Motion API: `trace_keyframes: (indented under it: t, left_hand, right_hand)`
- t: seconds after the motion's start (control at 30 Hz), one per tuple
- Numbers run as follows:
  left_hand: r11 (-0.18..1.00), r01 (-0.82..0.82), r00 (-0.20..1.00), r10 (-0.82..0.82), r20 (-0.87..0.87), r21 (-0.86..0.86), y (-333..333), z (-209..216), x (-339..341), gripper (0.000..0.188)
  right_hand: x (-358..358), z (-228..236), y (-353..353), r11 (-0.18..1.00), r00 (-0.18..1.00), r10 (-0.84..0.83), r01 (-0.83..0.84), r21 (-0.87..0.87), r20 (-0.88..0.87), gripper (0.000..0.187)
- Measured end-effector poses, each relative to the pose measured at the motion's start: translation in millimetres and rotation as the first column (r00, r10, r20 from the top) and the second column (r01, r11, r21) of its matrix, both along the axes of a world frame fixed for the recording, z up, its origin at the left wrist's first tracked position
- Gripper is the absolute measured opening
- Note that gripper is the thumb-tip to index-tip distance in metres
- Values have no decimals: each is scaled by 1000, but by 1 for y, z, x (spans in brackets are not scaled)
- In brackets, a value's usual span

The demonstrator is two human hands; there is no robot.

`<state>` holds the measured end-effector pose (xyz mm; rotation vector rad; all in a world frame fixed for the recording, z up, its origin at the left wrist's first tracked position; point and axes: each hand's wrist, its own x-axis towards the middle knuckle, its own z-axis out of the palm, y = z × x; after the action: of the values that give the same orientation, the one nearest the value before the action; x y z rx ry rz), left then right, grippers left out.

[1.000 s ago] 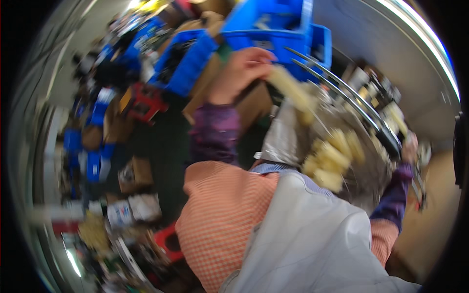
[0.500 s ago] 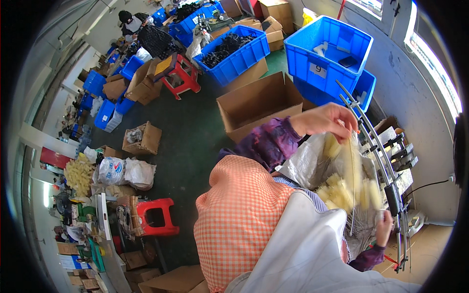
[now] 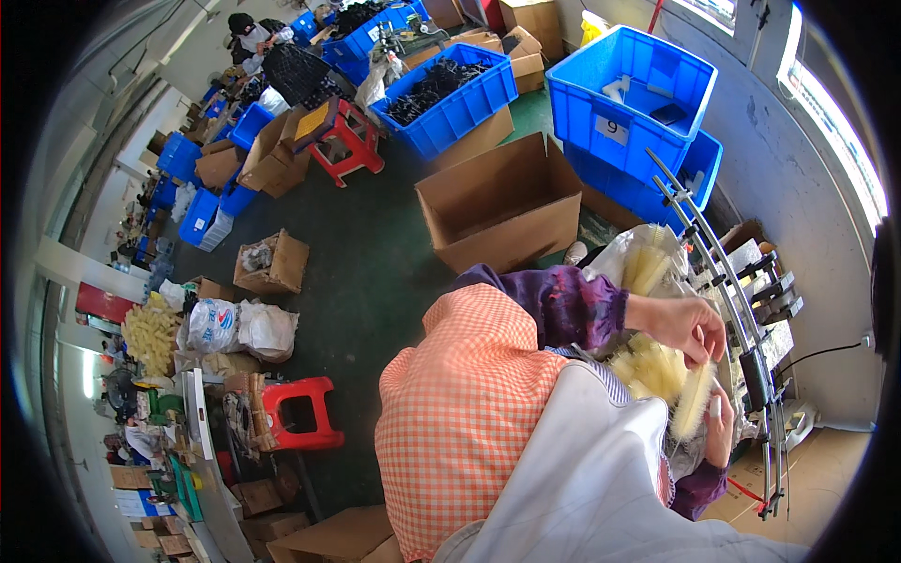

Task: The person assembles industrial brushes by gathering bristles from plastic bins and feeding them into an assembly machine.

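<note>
My left hand (image 3: 683, 328) pinches a pale yellow bristle brush (image 3: 693, 402) near its upper end. The brush hangs slanted, its lower end pointing down and left. Close beside it, my right hand (image 3: 719, 428) is raised with its fingers bent together; what they hold, if anything, cannot be made out. Behind my left wrist lies a heap of similar yellow brushes (image 3: 648, 368) on whitish plastic sheeting. More pale brushes (image 3: 646, 267) stick out of the plastic bag (image 3: 610, 260) above that wrist.
A metal rod frame (image 3: 727, 272) stands along the right of the work area. Beyond are an open cardboard box (image 3: 502, 242), stacked blue bins (image 3: 601, 103) and a blue crate of black parts (image 3: 460, 117). Red stools (image 3: 324, 413) stand leftward; another person (image 3: 251, 42) sits far off.
My left hand has come down and to the right with the brush, close to my right hand. My right hand has shifted slightly up and left.
</note>
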<state>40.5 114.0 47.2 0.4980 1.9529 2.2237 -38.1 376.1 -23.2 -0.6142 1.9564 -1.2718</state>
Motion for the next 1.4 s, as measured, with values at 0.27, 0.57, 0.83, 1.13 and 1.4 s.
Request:
trace_keyframes:
  t: [0.27, 0.57, 0.83, 1.13, 1.4]
  left_hand:
    - [987, -50, 993, 33, -111, -152, 26, -24, -2, 15]
    - [252, -325, 891, 406, -205, -912, -68, -85, -53, 56]
    - [262, -337, 851, 496, -174, -904, -86, -171, -74, 45]
    - [259, -466, 865, 331, -376, -846, -85, -179, -50, 23]
    - [192, -496, 852, 296, -432, -847, -72, -87, -33, 15]
  right_hand:
    - [32, 29, -35, 935, 921, 109, 33, -354, 374, 41]
    - [0, 16, 2, 985, 975, -157, 143, -100, -155, 16]
    - [-5, 1, 14, 986, 957, -165, 153, -67, -237, 18]
    - [-55, -16, 35, 951, 774, -288, 302, -71, -564, 22]
    - [-149, -33, 35, 829, 184, -143, 560, -16, -973, 17]
